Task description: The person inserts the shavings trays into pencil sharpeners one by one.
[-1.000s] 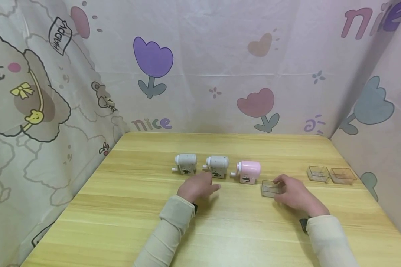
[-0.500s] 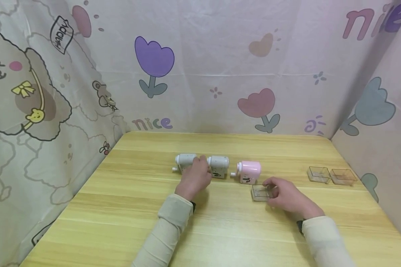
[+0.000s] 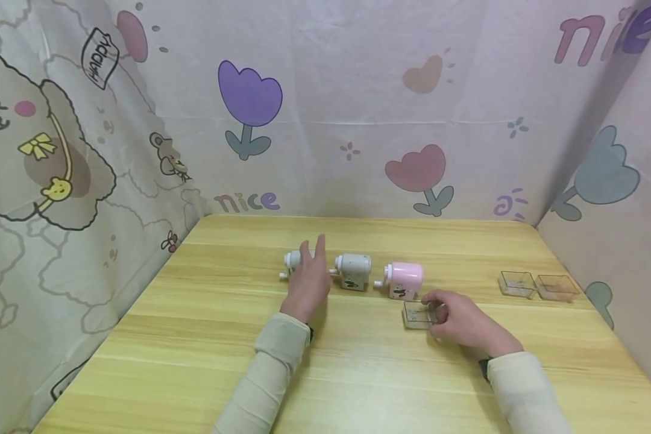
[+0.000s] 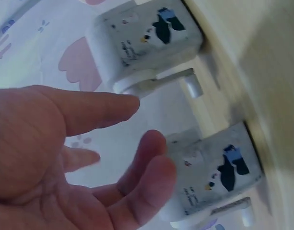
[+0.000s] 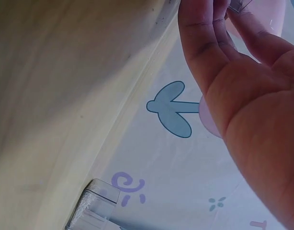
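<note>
Three hand-crank pencil sharpeners stand in a row: a left grey sharpener [image 3: 295, 259], a middle grey sharpener [image 3: 354, 270] and a pink sharpener [image 3: 405, 278]. My left hand [image 3: 308, 284] is at the left grey sharpener and covers part of it. In the left wrist view its thumb and fingers are spread apart with nothing between them; fingertips [image 4: 161, 179] overlap that sharpener's edge, and contact is unclear. In front of the pink sharpener, my right hand [image 3: 469, 320] pinches a small clear drawer [image 3: 416, 316] by its right end. The right wrist view shows only the drawer's corner [image 5: 239, 5].
Two more small drawers, a clear one [image 3: 517, 284] and an amber-tinted one [image 3: 557, 287], lie side by side at the table's right. Patterned cloth [image 3: 325, 90] hangs behind and at both sides of the wooden table [image 3: 195, 361].
My left hand has moved from in front of the middle sharpener to the left grey one, its fingers spreading. My right hand has shifted the clear drawer left and slightly nearer.
</note>
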`<state>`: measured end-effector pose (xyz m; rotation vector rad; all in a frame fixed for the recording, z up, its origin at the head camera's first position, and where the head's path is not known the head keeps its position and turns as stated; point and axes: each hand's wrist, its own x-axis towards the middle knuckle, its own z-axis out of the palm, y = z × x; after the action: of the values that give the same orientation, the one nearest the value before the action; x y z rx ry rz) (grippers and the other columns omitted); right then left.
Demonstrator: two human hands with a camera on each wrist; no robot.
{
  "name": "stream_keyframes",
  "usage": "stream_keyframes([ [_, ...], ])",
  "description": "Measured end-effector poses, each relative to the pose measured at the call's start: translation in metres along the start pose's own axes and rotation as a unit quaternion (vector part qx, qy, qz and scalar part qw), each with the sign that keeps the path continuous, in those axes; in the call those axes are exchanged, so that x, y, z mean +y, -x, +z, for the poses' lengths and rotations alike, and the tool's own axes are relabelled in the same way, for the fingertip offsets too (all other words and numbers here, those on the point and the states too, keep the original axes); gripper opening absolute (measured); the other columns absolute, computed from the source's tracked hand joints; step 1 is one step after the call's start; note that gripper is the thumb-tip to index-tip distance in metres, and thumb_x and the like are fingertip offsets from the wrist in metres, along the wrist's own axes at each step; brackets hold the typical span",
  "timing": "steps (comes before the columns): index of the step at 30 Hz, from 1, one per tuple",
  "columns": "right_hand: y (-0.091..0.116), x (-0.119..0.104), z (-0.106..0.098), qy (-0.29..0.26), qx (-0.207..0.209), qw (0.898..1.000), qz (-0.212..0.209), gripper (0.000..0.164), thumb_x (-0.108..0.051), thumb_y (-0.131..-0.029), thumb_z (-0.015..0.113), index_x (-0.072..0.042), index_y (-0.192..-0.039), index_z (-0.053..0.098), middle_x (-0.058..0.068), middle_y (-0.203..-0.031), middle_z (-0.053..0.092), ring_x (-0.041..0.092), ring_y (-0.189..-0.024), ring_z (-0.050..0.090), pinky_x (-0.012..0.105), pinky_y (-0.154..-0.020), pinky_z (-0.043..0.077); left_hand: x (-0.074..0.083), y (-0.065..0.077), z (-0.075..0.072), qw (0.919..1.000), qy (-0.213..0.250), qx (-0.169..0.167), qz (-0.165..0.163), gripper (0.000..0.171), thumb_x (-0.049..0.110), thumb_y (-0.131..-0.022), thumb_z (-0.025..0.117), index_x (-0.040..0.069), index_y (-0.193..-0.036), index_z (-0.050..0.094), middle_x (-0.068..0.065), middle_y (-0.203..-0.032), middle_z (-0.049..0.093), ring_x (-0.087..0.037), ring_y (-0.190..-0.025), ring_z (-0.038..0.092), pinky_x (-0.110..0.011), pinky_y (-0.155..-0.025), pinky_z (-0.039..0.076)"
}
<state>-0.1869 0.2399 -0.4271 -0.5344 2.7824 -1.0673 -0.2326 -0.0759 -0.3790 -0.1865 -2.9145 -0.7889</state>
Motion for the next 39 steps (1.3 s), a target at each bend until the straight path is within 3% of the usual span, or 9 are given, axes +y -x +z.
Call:
stream_keyframes([
  [5,0.000,0.000,0.000,0.002,-0.002,1.000,0.000,0.055,-0.010,-0.069,0.075,-0.004,-0.120,0.056,0.004,-0.092,0.057,0.018,-0.076,0.051,0.031,-0.063,0.046,-0.008,0.002,0.001,0.9979,-0.060,-0.023,-0.011,0.080,0.000,-0.089,0.053,0.006,-0.153,0.005,-0.028,-0.156,0.005,-0.017,-0.053,0.046,-0.028,-0.045,0.041],
  [8,0.001,0.001,0.001,0.001,-0.001,1.000,0.002,0.055,-0.010,-0.069,0.075,-0.004,-0.120,0.056,0.005,-0.093,0.057,0.017,-0.076,0.051,0.031,-0.063,0.046,-0.010,0.004,0.000,0.9956,-0.090,-0.026,-0.002,0.073,-0.006,-0.088,0.050,0.000,-0.151,0.012,-0.028,-0.154,0.011,-0.017,-0.051,0.046,-0.029,-0.044,0.039],
  [12,0.001,0.000,0.001,-0.005,-0.001,1.000,0.006,0.057,-0.009,-0.068,0.075,-0.004,-0.121,0.055,0.005,-0.094,0.057,0.018,-0.077,0.052,0.032,-0.064,0.047,-0.012,0.004,-0.002,0.9947,-0.103,-0.004,0.006,0.064,-0.012,-0.088,0.045,-0.002,-0.147,0.023,-0.026,-0.146,0.026,-0.021,-0.057,0.048,-0.033,-0.046,0.042],
  [18,0.001,0.000,0.001,-0.003,-0.004,1.000,0.012,0.058,-0.010,-0.069,0.075,-0.005,-0.123,0.055,0.004,-0.094,0.058,0.018,-0.077,0.053,0.032,-0.065,0.047,-0.015,0.001,-0.004,0.9950,-0.095,0.030,-0.002,0.034,-0.007,-0.090,0.047,-0.004,-0.123,0.045,-0.022,-0.128,0.036,-0.024,-0.063,0.050,-0.037,-0.050,0.044],
  [26,0.002,0.000,0.000,-0.001,-0.002,1.000,0.014,0.058,-0.013,-0.069,0.076,-0.005,-0.123,0.055,0.004,-0.096,0.058,0.017,-0.077,0.052,0.032,-0.064,0.046,-0.018,0.005,-0.007,0.9957,-0.093,0.005,-0.002,0.048,-0.003,-0.086,0.059,-0.001,-0.130,0.038,-0.021,-0.118,0.044,-0.025,-0.061,0.050,-0.034,-0.048,0.043],
  [33,0.001,0.001,0.000,-0.003,-0.002,1.000,0.014,0.059,-0.014,-0.069,0.076,-0.006,-0.123,0.055,0.004,-0.095,0.058,0.018,-0.077,0.052,0.033,-0.064,0.047,-0.019,0.008,-0.010,0.9963,-0.085,-0.006,-0.001,0.048,-0.006,-0.083,0.059,0.000,-0.125,0.037,-0.019,-0.111,0.044,-0.026,-0.066,0.049,-0.035,-0.051,0.044],
  [39,0.002,0.001,0.000,-0.007,-0.003,1.000,0.016,0.059,-0.013,-0.070,0.076,-0.006,-0.124,0.055,0.004,-0.093,0.057,0.018,-0.077,0.052,0.032,-0.064,0.047,-0.012,0.012,-0.014,0.9957,-0.078,-0.049,-0.002,0.044,-0.005,-0.085,0.054,0.000,-0.125,0.038,-0.020,-0.110,0.045,-0.030,-0.072,0.051,-0.041,-0.060,0.047],
])
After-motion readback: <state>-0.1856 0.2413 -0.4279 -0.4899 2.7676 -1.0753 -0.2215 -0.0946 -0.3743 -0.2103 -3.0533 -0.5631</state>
